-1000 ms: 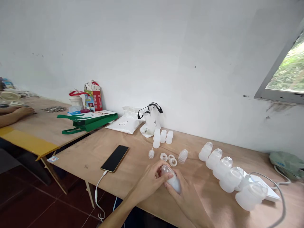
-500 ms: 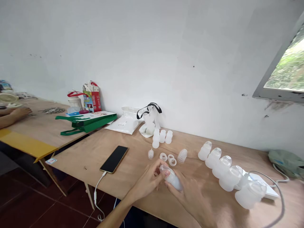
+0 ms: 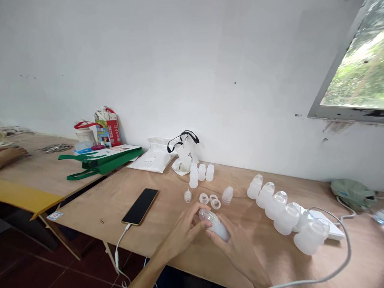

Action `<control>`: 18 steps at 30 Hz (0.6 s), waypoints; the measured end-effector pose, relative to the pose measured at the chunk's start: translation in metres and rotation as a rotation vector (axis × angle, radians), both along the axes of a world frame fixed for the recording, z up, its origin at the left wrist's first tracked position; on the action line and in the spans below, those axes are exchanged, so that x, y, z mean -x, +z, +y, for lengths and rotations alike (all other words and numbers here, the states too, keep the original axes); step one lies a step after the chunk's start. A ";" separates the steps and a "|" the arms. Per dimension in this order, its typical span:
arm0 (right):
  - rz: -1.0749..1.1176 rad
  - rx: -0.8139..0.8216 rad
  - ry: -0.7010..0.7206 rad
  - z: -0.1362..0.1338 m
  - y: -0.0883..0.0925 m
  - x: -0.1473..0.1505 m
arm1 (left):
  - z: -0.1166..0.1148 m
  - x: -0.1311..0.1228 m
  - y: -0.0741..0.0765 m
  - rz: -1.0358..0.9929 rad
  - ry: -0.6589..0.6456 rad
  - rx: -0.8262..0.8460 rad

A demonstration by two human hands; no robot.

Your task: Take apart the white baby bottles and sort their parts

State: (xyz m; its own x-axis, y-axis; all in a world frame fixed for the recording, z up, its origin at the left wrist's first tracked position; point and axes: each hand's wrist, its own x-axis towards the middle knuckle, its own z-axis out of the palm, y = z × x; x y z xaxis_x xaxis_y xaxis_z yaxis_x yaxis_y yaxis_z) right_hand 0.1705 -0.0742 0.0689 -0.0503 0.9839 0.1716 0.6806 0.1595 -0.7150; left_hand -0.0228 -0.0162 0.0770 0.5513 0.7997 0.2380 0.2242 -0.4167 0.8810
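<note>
Both hands hold a small frosted baby bottle point(image 3: 221, 231) with a clear domed cap, tilted over the front of the table. My left hand point(image 3: 186, 229) has its fingers and thumb closed around the cap end. My right hand point(image 3: 240, 246) is wrapped around the bottle's body, hiding part of it. Just beyond lie several white collar rings point(image 3: 215, 204) and a stack of clear domed caps point(image 3: 227, 195). A nipple point(image 3: 187, 196) stands left of the rings. Further back are several uncapped frosted bottles point(image 3: 202, 172). To the right runs a row of capped bottles point(image 3: 279, 204).
A black phone point(image 3: 140, 206) with a white cable lies left on the wooden table. White bags point(image 3: 153, 156) and a green bag point(image 3: 111, 160) stand behind. A white device point(image 3: 328, 226) with a grey cable sits right. Another person's hand point(image 3: 13, 154) is far left.
The view has shifted slightly to the right. Both hands keep hold of the bottle; the left fingers have shifted a little around its cap.
</note>
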 end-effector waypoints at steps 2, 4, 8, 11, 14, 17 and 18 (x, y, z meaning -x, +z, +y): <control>-0.098 -0.063 -0.079 0.002 -0.008 0.003 | -0.001 -0.003 -0.002 0.029 0.060 -0.005; -0.162 -0.146 -0.118 0.004 -0.014 0.006 | -0.003 -0.005 -0.002 0.033 0.099 -0.011; -0.169 -0.215 -0.092 0.006 -0.016 0.004 | -0.007 -0.009 -0.002 -0.082 0.093 0.087; -0.085 -0.157 -0.003 0.007 -0.010 -0.002 | -0.008 -0.012 -0.002 -0.164 0.043 0.186; 0.000 -0.098 0.066 0.008 -0.006 -0.009 | -0.008 -0.016 -0.004 -0.204 0.017 0.208; 0.082 -0.061 0.114 0.009 -0.005 -0.014 | -0.008 -0.018 -0.009 -0.235 -0.009 0.236; 0.116 -0.046 0.134 0.009 -0.004 -0.015 | -0.008 -0.019 -0.011 -0.233 -0.002 0.231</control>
State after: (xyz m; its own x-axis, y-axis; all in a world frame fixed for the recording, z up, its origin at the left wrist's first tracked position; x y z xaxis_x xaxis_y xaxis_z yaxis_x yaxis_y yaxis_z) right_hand 0.1855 -0.0654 0.0647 -0.1577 0.9606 0.2289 0.5647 0.2779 -0.7771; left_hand -0.0038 -0.0243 0.0663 0.5054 0.8460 0.1702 0.0050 -0.2001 0.9798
